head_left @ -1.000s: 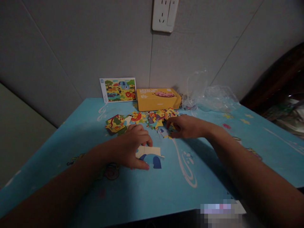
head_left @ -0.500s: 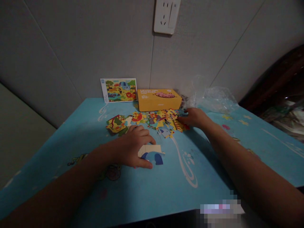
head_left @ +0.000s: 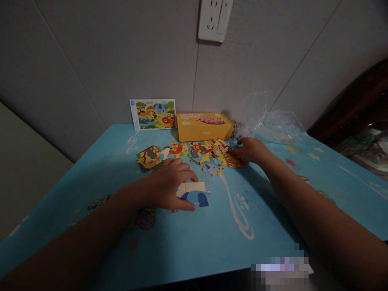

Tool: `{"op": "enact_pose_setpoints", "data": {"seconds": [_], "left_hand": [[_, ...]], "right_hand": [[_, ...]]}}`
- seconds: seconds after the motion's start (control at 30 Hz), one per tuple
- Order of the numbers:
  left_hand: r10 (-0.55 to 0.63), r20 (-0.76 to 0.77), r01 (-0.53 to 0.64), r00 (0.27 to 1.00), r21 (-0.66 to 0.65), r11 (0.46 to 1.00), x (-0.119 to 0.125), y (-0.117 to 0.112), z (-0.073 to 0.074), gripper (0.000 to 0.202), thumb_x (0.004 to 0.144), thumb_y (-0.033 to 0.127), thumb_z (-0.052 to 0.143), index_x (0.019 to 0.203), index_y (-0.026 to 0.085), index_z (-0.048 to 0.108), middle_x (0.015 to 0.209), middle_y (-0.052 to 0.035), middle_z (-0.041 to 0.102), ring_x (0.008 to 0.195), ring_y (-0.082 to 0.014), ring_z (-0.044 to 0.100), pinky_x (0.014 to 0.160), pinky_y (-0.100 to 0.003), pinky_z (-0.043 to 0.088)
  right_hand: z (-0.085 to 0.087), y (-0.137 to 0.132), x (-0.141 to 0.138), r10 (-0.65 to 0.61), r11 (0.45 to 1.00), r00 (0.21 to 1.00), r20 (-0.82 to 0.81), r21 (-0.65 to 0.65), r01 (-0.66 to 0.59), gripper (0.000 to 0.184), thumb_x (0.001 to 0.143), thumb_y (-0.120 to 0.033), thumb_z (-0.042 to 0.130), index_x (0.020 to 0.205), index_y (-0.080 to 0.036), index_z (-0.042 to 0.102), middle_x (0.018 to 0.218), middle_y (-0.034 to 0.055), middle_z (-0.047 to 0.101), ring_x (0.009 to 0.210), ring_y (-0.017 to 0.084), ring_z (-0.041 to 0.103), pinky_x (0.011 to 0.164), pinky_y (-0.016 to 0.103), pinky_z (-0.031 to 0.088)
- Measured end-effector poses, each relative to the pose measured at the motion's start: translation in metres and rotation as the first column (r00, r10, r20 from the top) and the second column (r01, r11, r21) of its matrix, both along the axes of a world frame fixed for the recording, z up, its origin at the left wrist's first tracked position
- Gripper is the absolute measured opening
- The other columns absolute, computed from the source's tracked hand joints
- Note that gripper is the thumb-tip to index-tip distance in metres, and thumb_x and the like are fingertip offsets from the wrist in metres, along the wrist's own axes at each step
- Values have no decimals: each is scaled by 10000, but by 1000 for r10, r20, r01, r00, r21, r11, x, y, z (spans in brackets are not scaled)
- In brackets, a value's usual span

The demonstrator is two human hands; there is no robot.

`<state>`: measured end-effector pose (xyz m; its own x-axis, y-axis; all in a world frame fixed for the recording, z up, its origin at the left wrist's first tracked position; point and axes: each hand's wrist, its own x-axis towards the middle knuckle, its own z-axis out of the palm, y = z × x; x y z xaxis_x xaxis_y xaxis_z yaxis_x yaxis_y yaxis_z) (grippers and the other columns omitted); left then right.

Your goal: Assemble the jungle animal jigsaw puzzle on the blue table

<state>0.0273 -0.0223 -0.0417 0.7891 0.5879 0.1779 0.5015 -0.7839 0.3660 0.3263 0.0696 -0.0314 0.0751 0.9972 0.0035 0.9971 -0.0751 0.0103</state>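
Note:
My left hand rests on the table with thumb and fingers curved round a few joined puzzle pieces, blue with a cream strip along the top. Part of these pieces is hidden under the hand. At the right end of a loose pile of colourful puzzle pieces, my right hand reaches in with thumb and index finger apart, touching the pile's edge. I see no piece lifted in it. An elephant piece lies at the pile's front.
A yellow puzzle box stands behind the pile. Left of it, a picture card leans on the wall. Crumpled clear plastic lies at the back right. A socket is on the wall above the blue-covered table.
Both hands stay in nearly the same places. My right fingers shift slightly at the pile's right edge, and the view moves a little.

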Motion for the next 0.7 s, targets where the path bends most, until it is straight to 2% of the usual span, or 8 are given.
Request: {"op": "enact_pose_setpoints", "data": {"seconds": [0.13,0.27,0.33,0.43,0.53,0.6,0.7], "left_hand": [[-24,1,24,1000,-6,1000,-1,1,-1,540,709,569,773,1089,208,639,978,-48,625,946,-243,529,875,-375,315],[-16,-1,16,1000,-5,1000,0,0,0,542,707,574,771,1088,211,642,974,-46,627,947,-239,534,876,-373,321],[-1,-14,1,1000,-4,1000,1,0,1,546,705,577,770,1093,215,645,975,-49,628,957,-245,535,877,-375,326],[24,-33,-23,999,6,1000,1,-1,2,514,725,555,759,1096,216,651,973,-58,625,968,-254,534,881,-384,336],[44,-22,-43,999,34,999,0,1,-1,492,753,539,740,1108,209,655,990,-69,621,974,-258,536,886,-396,353],[67,-12,-67,998,52,996,1,3,-4,496,758,545,735,1107,201,663,1001,-78,624,973,-263,542,888,-411,367],[134,62,-138,989,58,989,3,7,-6,420,821,494,686,1098,179,671,972,-79,645,956,-255,562,901,-428,392]], "right_hand": [[0,2,3,-47,999,999,-8,-12,47,667,771,-607,639,1169,-73,656,1106,229,700,1000,355,660,710,351,470],[3,5,4,-97,993,992,-76,-72,91,599,738,-603,686,1030,-81,706,959,199,720,861,305,675,626,319,443],[5,4,4,-115,992,988,-103,-59,110,546,716,-581,716,952,-89,724,879,177,718,785,280,664,581,309,413],[13,0,1,-123,990,983,-135,49,131,369,776,-482,673,818,-120,730,760,132,696,689,235,631,546,300,357],[22,-8,-8,-45,968,955,-295,225,115,301,839,-387,569,709,-150,702,643,75,641,599,183,573,531,292,321],[26,-15,-18,67,957,870,-489,278,82,282,819,-381,573,689,-154,678,584,40,598,536,147,515,516,278,315],[27,-30,-36,224,975,578,-785,182,-130,337,774,-457,616,623,-156,610,553,14,564,478,101,440,487,254,306]]}}
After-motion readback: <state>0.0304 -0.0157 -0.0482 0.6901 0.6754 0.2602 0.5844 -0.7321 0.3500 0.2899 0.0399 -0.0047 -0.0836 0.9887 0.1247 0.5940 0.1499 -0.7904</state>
